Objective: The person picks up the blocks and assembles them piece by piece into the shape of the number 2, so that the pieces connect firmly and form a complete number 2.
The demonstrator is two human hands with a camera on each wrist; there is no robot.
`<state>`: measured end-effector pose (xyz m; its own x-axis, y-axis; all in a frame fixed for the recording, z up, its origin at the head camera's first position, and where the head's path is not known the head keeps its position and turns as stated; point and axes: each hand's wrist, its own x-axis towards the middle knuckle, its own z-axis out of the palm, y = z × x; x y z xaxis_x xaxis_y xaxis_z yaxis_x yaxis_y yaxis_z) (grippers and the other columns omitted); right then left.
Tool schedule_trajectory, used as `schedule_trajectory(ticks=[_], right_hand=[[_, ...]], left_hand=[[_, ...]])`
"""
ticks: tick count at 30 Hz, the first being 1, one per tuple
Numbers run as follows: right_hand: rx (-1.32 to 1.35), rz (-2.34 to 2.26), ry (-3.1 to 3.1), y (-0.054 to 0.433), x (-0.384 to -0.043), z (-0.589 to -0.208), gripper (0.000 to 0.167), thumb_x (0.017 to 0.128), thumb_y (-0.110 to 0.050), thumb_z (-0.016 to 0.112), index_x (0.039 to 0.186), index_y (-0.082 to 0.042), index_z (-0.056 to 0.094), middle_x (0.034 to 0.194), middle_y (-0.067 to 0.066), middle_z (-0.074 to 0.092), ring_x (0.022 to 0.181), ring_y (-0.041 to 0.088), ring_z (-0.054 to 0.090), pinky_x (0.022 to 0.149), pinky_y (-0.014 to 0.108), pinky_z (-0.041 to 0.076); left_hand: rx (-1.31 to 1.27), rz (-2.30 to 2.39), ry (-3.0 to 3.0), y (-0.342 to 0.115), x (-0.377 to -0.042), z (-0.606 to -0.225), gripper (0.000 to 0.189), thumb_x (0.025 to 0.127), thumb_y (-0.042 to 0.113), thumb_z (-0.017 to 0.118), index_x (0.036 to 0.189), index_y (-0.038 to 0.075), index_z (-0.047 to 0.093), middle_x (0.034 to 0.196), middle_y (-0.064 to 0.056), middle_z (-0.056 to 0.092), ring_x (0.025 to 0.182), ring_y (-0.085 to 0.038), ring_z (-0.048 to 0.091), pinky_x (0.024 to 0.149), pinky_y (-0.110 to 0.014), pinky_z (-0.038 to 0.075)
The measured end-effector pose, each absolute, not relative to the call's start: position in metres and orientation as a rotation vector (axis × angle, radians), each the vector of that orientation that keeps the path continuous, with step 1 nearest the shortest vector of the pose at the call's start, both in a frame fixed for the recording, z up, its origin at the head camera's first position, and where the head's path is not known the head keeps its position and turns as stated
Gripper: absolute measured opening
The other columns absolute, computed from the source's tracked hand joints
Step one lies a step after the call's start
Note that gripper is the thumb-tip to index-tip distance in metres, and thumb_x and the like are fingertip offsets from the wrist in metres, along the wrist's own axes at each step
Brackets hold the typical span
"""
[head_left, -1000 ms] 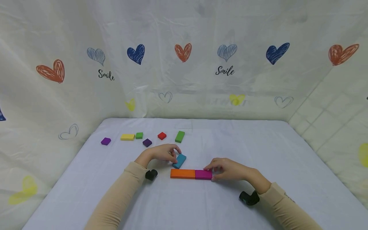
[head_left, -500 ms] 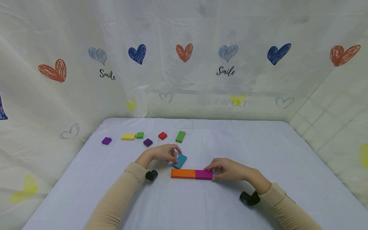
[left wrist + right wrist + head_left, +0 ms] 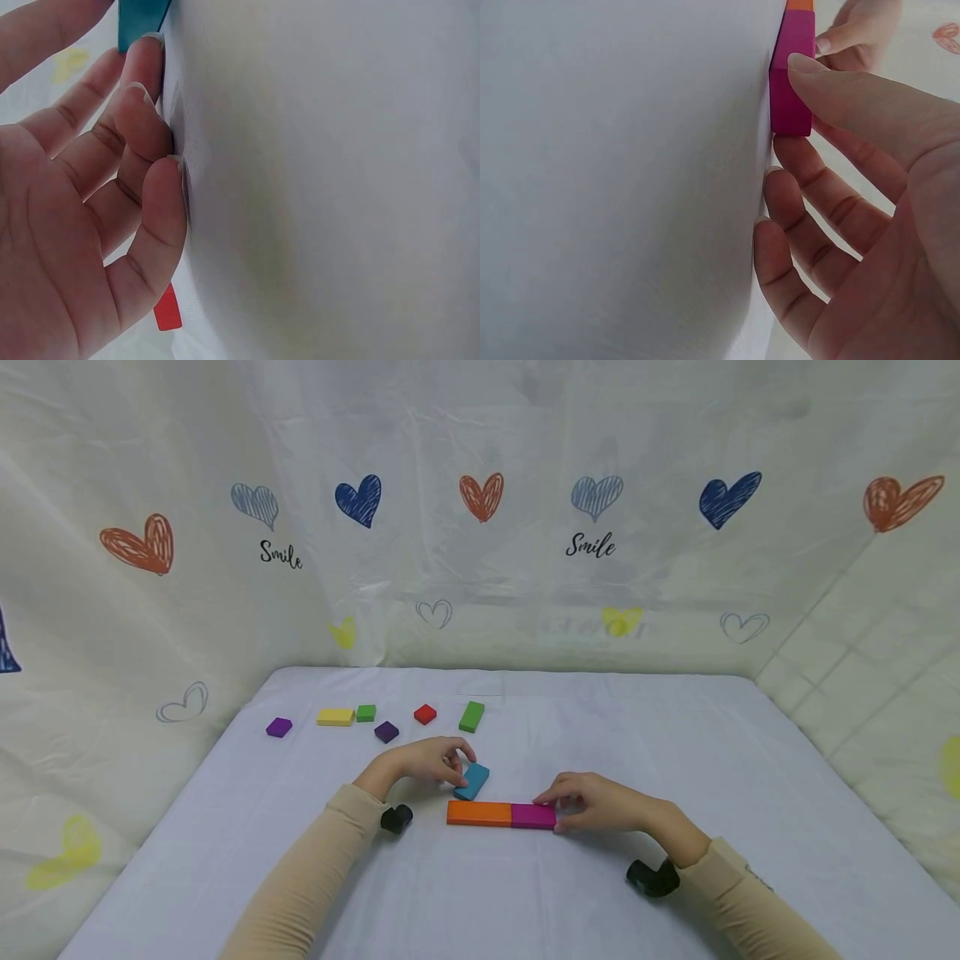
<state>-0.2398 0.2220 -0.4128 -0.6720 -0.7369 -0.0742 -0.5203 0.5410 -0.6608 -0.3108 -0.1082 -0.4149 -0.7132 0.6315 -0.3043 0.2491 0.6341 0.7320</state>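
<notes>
In the head view, my left hand (image 3: 427, 760) pinches a blue rectangular block (image 3: 472, 782), which lies slanted on the white cloth. The left wrist view shows only part of that blue block (image 3: 141, 26) at the top, beside the thumb and fingers. My right hand (image 3: 603, 802) holds the right end of a magenta block (image 3: 531, 816) between thumb and index finger. End to end with the magenta block lies a longer orange block (image 3: 480, 813), forming one straight row. The blue block sits just behind this row. In the right wrist view, the thumb overlaps the corner of the magenta block (image 3: 791, 101).
Behind my left hand lie a purple block (image 3: 279, 727), a yellow block (image 3: 335, 717), a small green block (image 3: 366, 713), a dark purple block (image 3: 386, 732), a red block (image 3: 425, 714) and a longer green block (image 3: 472, 717). A heart-printed curtain (image 3: 525, 635) hangs behind the table.
</notes>
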Motion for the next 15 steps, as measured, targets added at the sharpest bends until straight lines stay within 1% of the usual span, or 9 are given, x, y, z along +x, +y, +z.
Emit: schedule_trajectory(ticks=[15], right_hand=[[-1.048, -0.881, 2.438, 0.2231, -0.2406, -0.4146, 0.035, 0.092, -0.016, 0.077, 0.127, -0.012, 0.073, 0.108, -0.009, 0.064, 0.099, 0.015, 0.057, 0.084, 0.029, 0.052]], left_hand=[[0.688, 0.910, 2.324, -0.1088, -0.3086, -0.4134, 0.038, 0.095, 0.019, 0.074, 0.129, 0.012, 0.058, 0.093, -0.002, 0.063, 0.088, -0.017, 0.056, 0.079, -0.028, 0.048]])
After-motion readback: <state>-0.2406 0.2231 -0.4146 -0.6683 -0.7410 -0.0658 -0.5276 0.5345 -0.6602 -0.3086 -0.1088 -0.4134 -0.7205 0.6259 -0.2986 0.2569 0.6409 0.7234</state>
